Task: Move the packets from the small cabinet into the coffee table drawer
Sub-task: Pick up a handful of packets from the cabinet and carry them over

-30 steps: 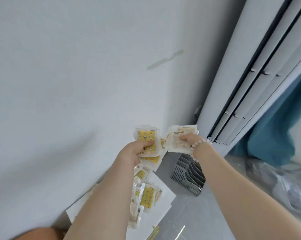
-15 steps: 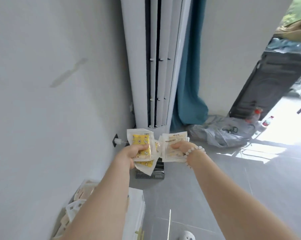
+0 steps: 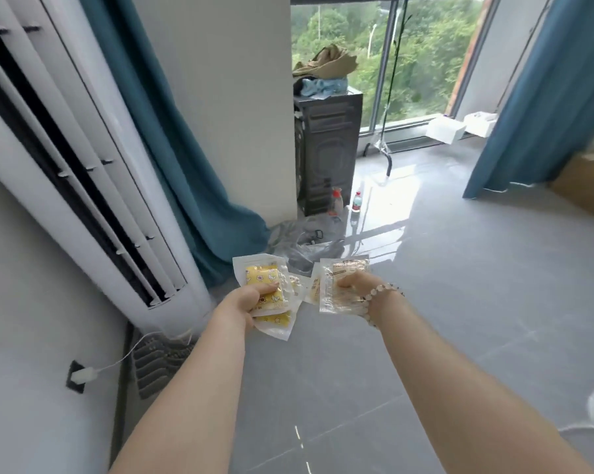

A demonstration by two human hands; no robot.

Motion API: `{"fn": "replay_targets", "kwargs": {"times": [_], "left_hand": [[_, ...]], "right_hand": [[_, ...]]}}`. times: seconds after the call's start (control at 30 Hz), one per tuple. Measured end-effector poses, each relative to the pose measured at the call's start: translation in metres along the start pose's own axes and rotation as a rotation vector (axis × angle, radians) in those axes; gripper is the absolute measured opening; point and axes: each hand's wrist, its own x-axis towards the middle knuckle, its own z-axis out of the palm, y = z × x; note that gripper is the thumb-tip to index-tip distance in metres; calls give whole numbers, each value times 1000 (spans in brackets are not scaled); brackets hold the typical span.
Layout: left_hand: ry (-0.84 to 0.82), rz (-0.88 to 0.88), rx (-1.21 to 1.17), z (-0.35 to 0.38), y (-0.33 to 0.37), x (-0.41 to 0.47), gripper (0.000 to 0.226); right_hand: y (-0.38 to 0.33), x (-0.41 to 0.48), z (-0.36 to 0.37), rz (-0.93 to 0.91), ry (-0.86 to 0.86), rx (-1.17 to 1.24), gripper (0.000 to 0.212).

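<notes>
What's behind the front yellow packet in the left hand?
A second yellow-printed packet sticks out below the front packet, and a third packet peeks out at its right. The left hand and the front packet cover the rest, so the count is unclear.

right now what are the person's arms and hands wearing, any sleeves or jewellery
No sleeves or gloves show; both arms are uncovered. The right hand has a bracelet of pale round beads at its wrist. The left hand wears nothing visible.
</notes>
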Motion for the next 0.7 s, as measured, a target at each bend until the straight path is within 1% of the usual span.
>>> {"fn": "replay_targets", "kwargs": {"times": [0.03, 0.1, 0.13, 0.17, 0.23, 0.27, 0.33, 0.4, 0.53, 0.57, 0.63, 0.67, 0.7], "left_hand": [[-21, -8, 28, 23, 1, 4, 3], [-68, -22, 81, 70, 2, 13, 4], [-95, -25, 95, 94, 2, 16, 4], [-124, -28, 102, 117, 2, 21, 6], [-179, -33, 122, 164, -1, 27, 8], [-205, -33, 134, 187, -4, 29, 8], [-262, -40, 170, 231, -10, 29, 7], [-325, -48, 231, 274, -17, 27, 7], [-405, -54, 365, 348, -27, 22, 4], [-420, -46, 391, 365, -28, 21, 4], [-460, -35, 429, 399, -29, 20, 4], [-486, -27, 442, 416, -30, 18, 3], [-519, -16, 454, 432, -31, 17, 3]], "right_hand": [[1, 0, -25, 7, 31, 18, 46], [8, 7, -75, 13, 59, 126, 19], [11, 10, -100, 1, 89, 189, 13], [16, 13, -125, 0, 128, 254, 14], [27, 13, -170, 11, 172, 316, 26], [33, 11, -190, 25, 178, 330, 23], [44, 3, -226, 60, 221, 320, 11], [59, 3, -259, 66, 247, 346, 19], [84, -6, -319, 44, 295, 434, 20], [89, -11, -333, 38, 309, 462, 19], [100, -19, -366, 25, 356, 502, 9], [106, -22, -381, 15, 383, 509, 7], [112, -28, -394, 2, 407, 514, 11]]}}
